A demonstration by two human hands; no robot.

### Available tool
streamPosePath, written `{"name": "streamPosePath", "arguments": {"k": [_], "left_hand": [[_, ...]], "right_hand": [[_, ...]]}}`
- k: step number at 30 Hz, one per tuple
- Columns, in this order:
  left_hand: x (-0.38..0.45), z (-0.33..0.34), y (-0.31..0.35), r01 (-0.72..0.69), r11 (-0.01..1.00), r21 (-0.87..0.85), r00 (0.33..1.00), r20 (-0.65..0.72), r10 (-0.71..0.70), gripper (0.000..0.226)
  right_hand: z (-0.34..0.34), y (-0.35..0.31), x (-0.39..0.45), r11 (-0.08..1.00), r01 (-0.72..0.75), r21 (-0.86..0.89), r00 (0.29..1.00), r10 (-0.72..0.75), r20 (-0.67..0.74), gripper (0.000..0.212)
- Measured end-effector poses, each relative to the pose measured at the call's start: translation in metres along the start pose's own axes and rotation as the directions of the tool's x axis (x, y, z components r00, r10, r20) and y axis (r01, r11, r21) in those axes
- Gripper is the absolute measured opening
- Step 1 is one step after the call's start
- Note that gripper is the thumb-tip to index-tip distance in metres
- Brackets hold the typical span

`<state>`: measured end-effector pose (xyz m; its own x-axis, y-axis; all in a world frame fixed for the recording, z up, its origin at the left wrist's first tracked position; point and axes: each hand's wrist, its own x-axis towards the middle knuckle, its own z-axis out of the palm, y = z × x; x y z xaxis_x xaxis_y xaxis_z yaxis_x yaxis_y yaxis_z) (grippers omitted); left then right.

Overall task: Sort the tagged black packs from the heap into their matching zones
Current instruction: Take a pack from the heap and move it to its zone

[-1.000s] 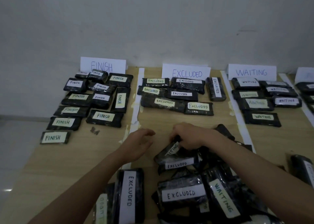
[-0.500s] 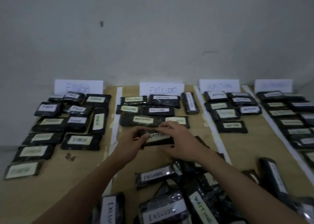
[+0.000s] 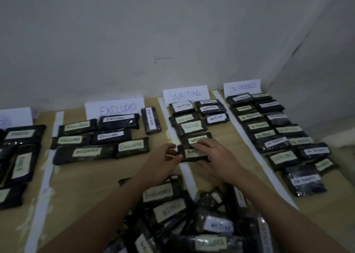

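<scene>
Two bare forearms entered from bottom edge of head view, no sleeves visible up to frame border. Left hand (image 3: 165,159) and right hand (image 3: 215,156) both bare: no gloves, rings, watch or wristband showed. Wrists uncovered. Fingers (image 3: 199,143) slender, nails short as far as dim, slightly blurred picture allowed. No clothing appeared anywhere in frame.

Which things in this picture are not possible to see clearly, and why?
Head view only:
- Held pack's tag: the right hand covers its end.
- Leftmost zone sign: cut by the frame edge, wording unreadable.
- Heap: lower packs buried, several tags blurred.
- Left hand: the pack's end hidden behind its fingers.
</scene>
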<state>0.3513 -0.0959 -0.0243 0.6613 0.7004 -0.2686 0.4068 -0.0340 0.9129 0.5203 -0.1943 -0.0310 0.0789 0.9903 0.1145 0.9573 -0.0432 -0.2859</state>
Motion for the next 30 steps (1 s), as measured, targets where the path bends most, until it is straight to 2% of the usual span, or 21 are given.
{"name": "streamPosePath", "arguments": {"k": [3, 6, 13, 17, 21, 23, 25, 27, 30], "left_hand": [[0.021, 0.033, 0.016, -0.008, 0.998, 0.062, 0.999, 0.04, 0.006, 0.033], [0.036, 0.059, 0.026, -0.021, 0.991, 0.136, 0.997, 0.072, 0.012, 0.033], [0.046, 0.086, 0.026, -0.052, 0.964, 0.261, 0.998, 0.056, 0.039, 0.033], [0.045, 0.091, 0.02, -0.046, 0.958, 0.284, 0.999, 0.03, 0.039, 0.032], [0.042, 0.097, 0.019, -0.067, 0.951, 0.3, 0.996, 0.069, 0.049, 0.031], [0.041, 0.1, 0.02, -0.076, 0.948, 0.308, 0.995, 0.085, 0.052, 0.03], [0.039, 0.101, 0.02, -0.076, 0.949, 0.305, 0.995, 0.085, 0.052, 0.03], [0.036, 0.102, 0.018, -0.06, 0.955, 0.291, 0.997, 0.067, 0.042, 0.029], [0.03, 0.104, 0.016, -0.057, 0.96, 0.273, 0.998, 0.053, 0.044, 0.028]], "right_hand": [[-0.01, 0.06, -0.001, 0.99, -0.14, -0.019, 0.989, 0.141, 0.045, 0.05], [-0.012, 0.114, 0.008, 0.968, -0.225, -0.112, 0.971, 0.232, 0.06, 0.05], [0.005, 0.165, 0.042, 0.944, -0.209, -0.257, 0.952, 0.256, 0.167, 0.047], [0.017, 0.17, 0.045, 0.961, -0.199, -0.192, 0.964, 0.228, 0.14, 0.048], [0.008, 0.158, 0.022, 0.984, -0.175, -0.039, 0.982, 0.178, 0.069, 0.052], [-0.001, 0.144, 0.001, 0.978, -0.197, 0.071, 0.973, 0.185, 0.14, 0.041], [-0.012, 0.124, -0.021, 0.945, -0.282, 0.163, 0.937, 0.235, 0.26, 0.037], [-0.016, 0.108, -0.039, 0.901, -0.402, 0.163, 0.874, 0.325, 0.361, 0.048], [-0.007, 0.097, -0.054, 0.887, -0.453, 0.092, 0.829, 0.38, 0.41, 0.06]]}}
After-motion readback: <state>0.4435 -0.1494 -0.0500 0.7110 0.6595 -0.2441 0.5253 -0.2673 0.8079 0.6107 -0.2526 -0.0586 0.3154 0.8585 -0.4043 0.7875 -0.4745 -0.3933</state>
